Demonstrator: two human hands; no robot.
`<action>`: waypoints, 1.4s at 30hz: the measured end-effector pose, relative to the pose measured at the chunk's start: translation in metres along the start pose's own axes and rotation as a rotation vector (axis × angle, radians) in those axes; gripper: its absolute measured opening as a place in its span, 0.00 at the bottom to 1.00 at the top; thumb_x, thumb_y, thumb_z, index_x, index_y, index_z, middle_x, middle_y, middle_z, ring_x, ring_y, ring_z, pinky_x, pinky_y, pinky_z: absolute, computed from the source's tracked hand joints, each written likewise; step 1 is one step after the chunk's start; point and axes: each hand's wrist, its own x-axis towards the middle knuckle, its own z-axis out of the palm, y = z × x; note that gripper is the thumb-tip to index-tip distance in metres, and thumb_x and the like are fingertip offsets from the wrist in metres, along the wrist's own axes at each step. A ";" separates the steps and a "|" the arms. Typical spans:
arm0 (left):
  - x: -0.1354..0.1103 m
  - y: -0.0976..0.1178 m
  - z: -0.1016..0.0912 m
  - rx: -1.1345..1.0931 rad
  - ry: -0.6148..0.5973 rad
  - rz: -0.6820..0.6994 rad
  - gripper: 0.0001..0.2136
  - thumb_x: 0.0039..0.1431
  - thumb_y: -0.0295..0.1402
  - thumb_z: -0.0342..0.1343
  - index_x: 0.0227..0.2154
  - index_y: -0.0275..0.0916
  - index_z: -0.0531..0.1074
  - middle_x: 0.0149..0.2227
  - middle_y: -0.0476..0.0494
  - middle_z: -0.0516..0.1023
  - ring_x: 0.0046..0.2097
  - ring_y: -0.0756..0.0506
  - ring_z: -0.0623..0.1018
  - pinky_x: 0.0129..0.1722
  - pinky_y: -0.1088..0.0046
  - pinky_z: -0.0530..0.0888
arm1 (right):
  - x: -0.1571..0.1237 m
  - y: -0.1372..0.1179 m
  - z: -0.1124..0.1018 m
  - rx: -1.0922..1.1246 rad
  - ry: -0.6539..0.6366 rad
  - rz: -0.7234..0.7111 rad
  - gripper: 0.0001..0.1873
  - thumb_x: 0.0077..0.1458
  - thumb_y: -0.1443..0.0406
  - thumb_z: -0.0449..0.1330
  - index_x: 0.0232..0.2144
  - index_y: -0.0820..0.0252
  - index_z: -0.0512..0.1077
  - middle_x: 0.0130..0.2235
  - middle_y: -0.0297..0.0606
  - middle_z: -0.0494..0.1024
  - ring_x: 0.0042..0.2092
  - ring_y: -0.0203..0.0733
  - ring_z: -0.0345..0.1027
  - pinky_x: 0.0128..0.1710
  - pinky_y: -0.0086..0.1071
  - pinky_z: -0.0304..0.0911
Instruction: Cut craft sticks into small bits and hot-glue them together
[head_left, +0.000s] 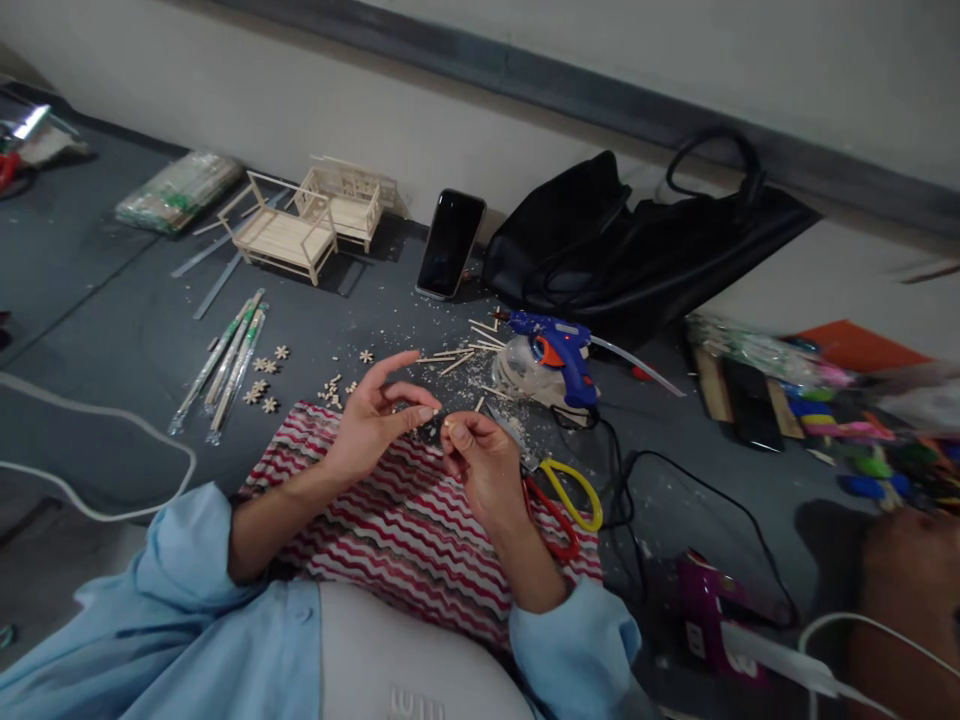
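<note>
My left hand (pixel 379 415) pinches a tiny pale piece between thumb and a finger, its index finger stretched out. Close beside it, my right hand (pixel 480 450) is closed in a pinch; a small pale tip shows at its fingers, too small to name. Both hands are above the edge of a red-and-white wavy-striped cloth (pixel 390 530). Scissors (pixel 574 490) with yellow and red handles lie by my right wrist. Thin wooden sticks (pixel 450 355) and pale crumbs lie beyond the hands. Small flower-shaped wooden pieces (pixel 264 385) rest to the left.
A blue glue gun (pixel 555 350) rests on a clear container, its black cord running right. Behind are miniature wooden furniture frames (pixel 289 240), a phone (pixel 450 245) and a black bag (pixel 600 240). Packets of wrapped sticks (pixel 225 365) lie left. Another person's arm (pixel 911 590) is at right.
</note>
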 end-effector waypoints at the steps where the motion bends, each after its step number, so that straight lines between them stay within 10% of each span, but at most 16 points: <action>1: 0.000 -0.001 0.000 0.006 -0.002 0.004 0.29 0.48 0.29 0.67 0.54 0.42 0.66 0.32 0.49 0.80 0.35 0.50 0.79 0.39 0.73 0.76 | 0.000 0.000 0.000 -0.001 0.008 -0.003 0.12 0.45 0.58 0.70 0.26 0.59 0.75 0.22 0.27 0.70 0.19 0.26 0.56 0.16 0.23 0.50; 42: -0.006 -0.004 0.001 0.196 -0.047 0.162 0.28 0.52 0.30 0.65 0.56 0.44 0.65 0.34 0.47 0.81 0.37 0.48 0.80 0.43 0.69 0.76 | -0.006 0.000 0.004 -0.061 0.103 -0.007 0.14 0.44 0.56 0.69 0.25 0.59 0.73 0.21 0.27 0.69 0.18 0.27 0.56 0.17 0.24 0.50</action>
